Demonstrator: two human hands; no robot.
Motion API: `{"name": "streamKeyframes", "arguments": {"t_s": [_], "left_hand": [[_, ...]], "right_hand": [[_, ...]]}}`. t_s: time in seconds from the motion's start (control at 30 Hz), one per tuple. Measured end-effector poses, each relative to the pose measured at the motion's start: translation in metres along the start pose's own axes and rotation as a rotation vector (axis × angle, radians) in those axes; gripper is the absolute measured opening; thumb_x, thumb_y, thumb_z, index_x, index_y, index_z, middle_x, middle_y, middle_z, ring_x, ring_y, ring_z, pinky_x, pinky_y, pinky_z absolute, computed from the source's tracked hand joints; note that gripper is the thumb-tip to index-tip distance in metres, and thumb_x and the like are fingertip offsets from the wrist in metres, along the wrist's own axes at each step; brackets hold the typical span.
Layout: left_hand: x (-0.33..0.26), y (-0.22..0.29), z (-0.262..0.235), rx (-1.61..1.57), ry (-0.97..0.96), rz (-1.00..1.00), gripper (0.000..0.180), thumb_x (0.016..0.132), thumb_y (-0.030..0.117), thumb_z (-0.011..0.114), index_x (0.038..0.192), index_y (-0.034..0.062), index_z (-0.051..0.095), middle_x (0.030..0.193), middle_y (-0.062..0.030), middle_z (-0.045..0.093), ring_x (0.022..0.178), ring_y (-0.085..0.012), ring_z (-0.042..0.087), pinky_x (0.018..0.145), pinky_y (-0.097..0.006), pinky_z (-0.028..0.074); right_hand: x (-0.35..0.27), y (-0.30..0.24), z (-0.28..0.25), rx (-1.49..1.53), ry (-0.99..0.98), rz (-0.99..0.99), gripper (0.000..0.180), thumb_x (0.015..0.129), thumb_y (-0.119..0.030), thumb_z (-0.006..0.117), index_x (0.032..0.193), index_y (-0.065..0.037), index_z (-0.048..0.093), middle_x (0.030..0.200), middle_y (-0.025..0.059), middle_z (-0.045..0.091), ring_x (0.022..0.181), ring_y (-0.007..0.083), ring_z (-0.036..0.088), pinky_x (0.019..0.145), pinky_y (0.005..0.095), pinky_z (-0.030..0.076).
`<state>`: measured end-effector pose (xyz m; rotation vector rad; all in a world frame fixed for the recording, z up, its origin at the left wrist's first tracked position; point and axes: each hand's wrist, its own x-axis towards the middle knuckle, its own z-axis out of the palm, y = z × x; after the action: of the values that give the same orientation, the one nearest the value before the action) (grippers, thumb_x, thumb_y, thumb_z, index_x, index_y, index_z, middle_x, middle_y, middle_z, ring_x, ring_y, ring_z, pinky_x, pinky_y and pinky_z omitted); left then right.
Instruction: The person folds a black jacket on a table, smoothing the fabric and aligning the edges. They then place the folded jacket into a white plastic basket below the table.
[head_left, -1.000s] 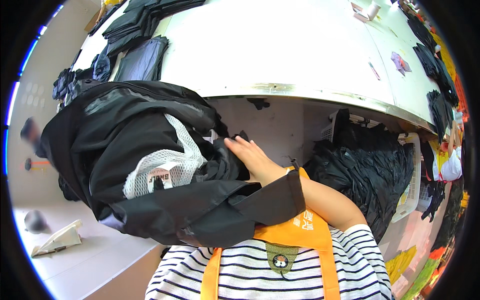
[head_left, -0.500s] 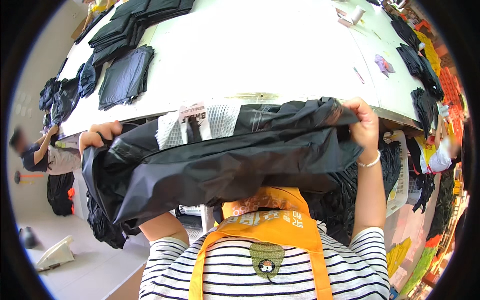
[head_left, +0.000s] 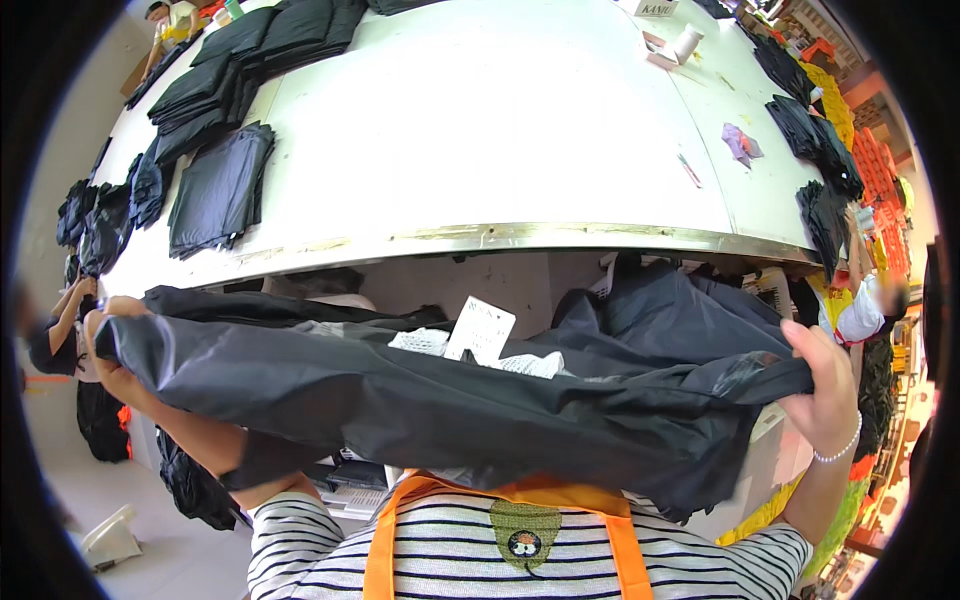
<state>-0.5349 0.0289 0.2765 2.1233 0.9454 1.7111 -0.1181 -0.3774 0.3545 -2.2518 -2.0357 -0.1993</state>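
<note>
A black jacket-like garment [head_left: 430, 400] of thin, shiny fabric is stretched between my two hands, in front of my chest and below the table edge. My left hand [head_left: 115, 330] grips its left end, fingers curled round the cloth. At the other end my right hand [head_left: 822, 388] pinches the fabric between thumb and fingers. White mesh lining [head_left: 535, 363] shows in the garment's opening, with a white paper tag [head_left: 480, 330] standing up from it. The garment's lower edge hangs in loose folds over my orange apron [head_left: 385, 535].
Ahead lies a white table [head_left: 450, 130] with a metal edge. Stacks of folded black garments [head_left: 222, 188] stand on its left side. A purple cloth [head_left: 740, 145], a pen [head_left: 690, 170] and a white roll [head_left: 688, 43] lie towards the right. Co-workers stand at both sides.
My hands have moved apart and lower, spreading the garment wider. The tag has swung round, less mesh shows, and the table edge now stands clear above the cloth.
</note>
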Motion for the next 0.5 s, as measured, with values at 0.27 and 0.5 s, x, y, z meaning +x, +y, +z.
{"name": "streamKeyframes", "arguments": {"t_s": [0.27, 0.5], "left_hand": [[0.116, -0.067, 0.040, 0.069, 0.221, 0.036, 0.032, 0.089, 0.022, 0.057, 0.113, 0.0005, 0.061, 0.105, -0.0131, 0.066, 0.092, -0.0219, 0.064, 0.082, -0.032, 0.050], [0.189, -0.019, 0.333, 0.532, -0.147, 0.038, 0.041, 0.078, 0.039, 0.074, 0.091, 0.0013, 0.064, 0.081, -0.0142, 0.065, 0.073, -0.0205, 0.061, 0.070, -0.032, 0.046]], "right_hand": [[0.040, 0.119, -0.004, -0.432, 0.521, 0.001, 0.027, 0.074, -0.014, 0.066, 0.098, -0.003, 0.060, 0.083, 0.0138, 0.061, 0.073, 0.0314, 0.059, 0.067, 0.0395, 0.045], [0.255, 0.339, 0.149, -0.211, 0.508, -0.124, 0.015, 0.089, -0.008, 0.049, 0.098, 0.001, 0.057, 0.080, 0.0182, 0.059, 0.074, 0.0324, 0.057, 0.067, 0.0443, 0.041]]}}
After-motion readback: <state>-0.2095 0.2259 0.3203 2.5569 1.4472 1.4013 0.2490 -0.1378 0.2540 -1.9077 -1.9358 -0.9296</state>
